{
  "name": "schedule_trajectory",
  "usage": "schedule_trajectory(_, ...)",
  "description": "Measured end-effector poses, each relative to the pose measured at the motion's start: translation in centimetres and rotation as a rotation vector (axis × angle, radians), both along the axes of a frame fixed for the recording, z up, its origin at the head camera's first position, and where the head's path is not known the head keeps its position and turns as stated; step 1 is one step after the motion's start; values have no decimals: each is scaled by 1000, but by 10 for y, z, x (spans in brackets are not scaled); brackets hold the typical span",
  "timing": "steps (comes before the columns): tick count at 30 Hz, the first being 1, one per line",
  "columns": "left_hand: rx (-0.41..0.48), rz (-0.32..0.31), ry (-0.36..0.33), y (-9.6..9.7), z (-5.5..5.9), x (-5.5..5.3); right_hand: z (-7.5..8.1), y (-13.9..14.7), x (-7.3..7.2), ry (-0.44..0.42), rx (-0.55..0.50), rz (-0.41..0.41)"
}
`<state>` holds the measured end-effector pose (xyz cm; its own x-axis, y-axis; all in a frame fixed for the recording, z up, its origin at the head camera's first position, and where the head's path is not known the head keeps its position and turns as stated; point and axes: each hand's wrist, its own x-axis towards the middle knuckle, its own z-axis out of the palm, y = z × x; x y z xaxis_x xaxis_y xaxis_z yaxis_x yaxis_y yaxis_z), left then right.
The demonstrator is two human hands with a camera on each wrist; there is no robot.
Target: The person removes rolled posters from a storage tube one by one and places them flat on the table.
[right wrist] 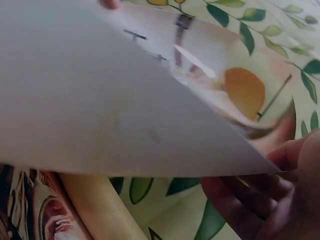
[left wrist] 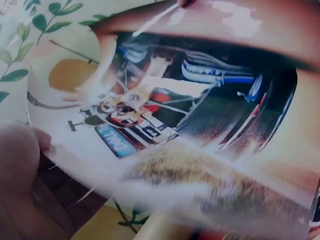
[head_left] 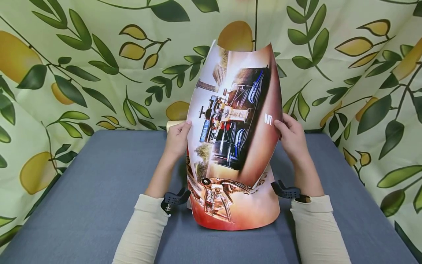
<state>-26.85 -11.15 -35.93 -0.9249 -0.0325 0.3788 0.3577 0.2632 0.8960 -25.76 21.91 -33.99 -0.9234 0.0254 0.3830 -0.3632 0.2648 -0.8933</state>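
Observation:
A glossy poster [head_left: 230, 110] with a racing car printed on it is held up above the table, its sheet bowed and its picture turned sideways. My left hand [head_left: 178, 138] pinches one long edge, thumb on the printed face. On the opposite edge my right hand [head_left: 291, 134] grips the sheet near a white logo. The left wrist view shows the thumb of the left hand [left wrist: 35, 165] on the front and fingers behind. In the right wrist view the plain white back of the poster [right wrist: 100, 100] shows, its edge between thumb and fingers of the right hand [right wrist: 270, 190].
Below the held sheet, a second orange-red printed poster [head_left: 237, 212] lies on the blue-grey table [head_left: 118, 176], partly covered. A pale yellow roll [head_left: 171, 124] shows behind my left hand, its far part hidden. A leaf-and-fruit patterned cloth [head_left: 132, 66] hangs behind the table.

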Motion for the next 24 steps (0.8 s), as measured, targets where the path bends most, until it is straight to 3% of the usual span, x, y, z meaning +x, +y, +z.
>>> schedule_trajectory(3,12,-101,-1,-9,1,-2,0,6,-2,-15,-45,56)
schedule_trajectory(8,-11,-299,33,-23,6,0,-2,15,-6,42,-96,129)
schedule_trajectory(11,-116,-311,49,-28,7,1,-5,22,-6,60,-106,182)
schedule_trajectory(14,-177,-320,24,-31,7,0,-7,25,-5,48,-52,214)
schedule_trajectory(18,-149,-343,-45,-31,4,-2,-10,26,-5,5,14,246)
schedule_trajectory(24,-123,-317,-89,-34,0,-7,-13,27,-7,-25,104,228)
